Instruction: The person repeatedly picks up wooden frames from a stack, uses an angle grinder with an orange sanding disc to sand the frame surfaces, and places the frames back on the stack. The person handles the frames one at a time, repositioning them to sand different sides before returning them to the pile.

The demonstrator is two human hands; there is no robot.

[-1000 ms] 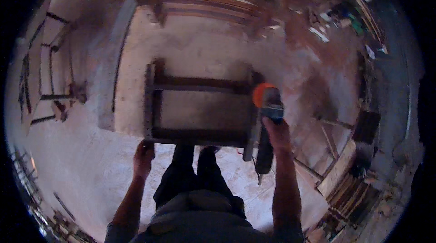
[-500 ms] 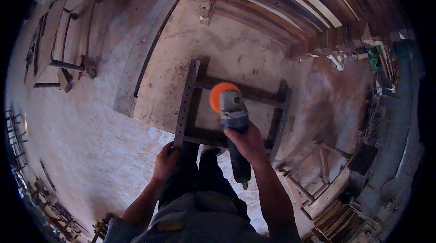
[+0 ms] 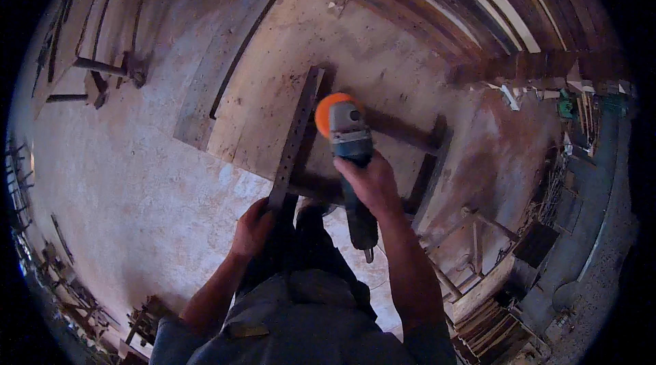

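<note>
My right hand (image 3: pixel 374 186) is wrapped round the body of an angle grinder (image 3: pixel 352 136) with an orange disc (image 3: pixel 326 118) at its far end. The disc is over or beside the left rail of a dark frame (image 3: pixel 295 138); whether it touches cannot be told. That rail has a row of small holes, and crosspieces join it to a right-hand rail (image 3: pixel 430 170). My left hand (image 3: pixel 253 228) is closed round the near end of the left rail. The grinder hides part of the frame's middle.
Under the frame lies a wide wooden board (image 3: pixel 253 109), with a long grey plank (image 3: pixel 205 116) along its left. Stacked timber (image 3: pixel 424 13) fills the far right. A metal stand (image 3: pixel 102 64) is at the far left, and wooden legs (image 3: pixel 477 245) stick up at the near right.
The grinder has moved farther away and closer to the frame's left rail. The rail now slants more to the right at its far end, and the whole view has shifted slightly.
</note>
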